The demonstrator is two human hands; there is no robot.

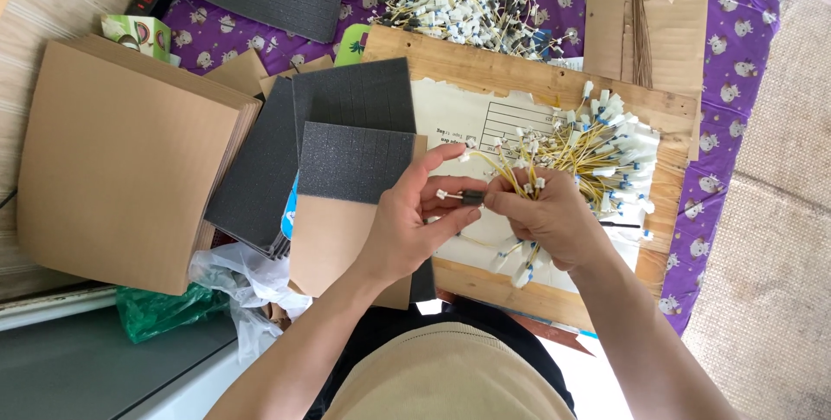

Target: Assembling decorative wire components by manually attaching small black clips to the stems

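Yellow wire bundle [528,179] clenched in right hand [550,221]; left hand [415,216] pinches a small black piece [472,197]

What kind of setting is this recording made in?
Likely a home or small-workshop hand-assembly spot on the floor: a wooden board on a purple patterned cloth, heaps of yellow wire leads, and stacked dark foam sheets beside cardboard sheets.

Both hands [485,212] together, fingers pinched
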